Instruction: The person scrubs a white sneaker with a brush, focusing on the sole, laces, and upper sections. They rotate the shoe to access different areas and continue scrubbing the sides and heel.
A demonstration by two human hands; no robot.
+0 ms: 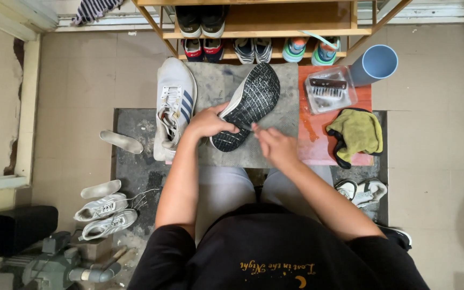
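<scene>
A grey sneaker lies tipped over on a grey mat, its black gridded sole facing up. My left hand grips its heel end. My right hand is pinched on a small thin tool at the sole's near edge; the tool itself is mostly hidden by my fingers. A second white sneaker with dark side stripes and loose laces lies upright just left of my left hand.
On an orange board sit a clear tray holding a brush and a yellow-green cloth. A blue cup stands behind. A wooden shoe rack is ahead. Insoles and white sneakers lie on the floor at left.
</scene>
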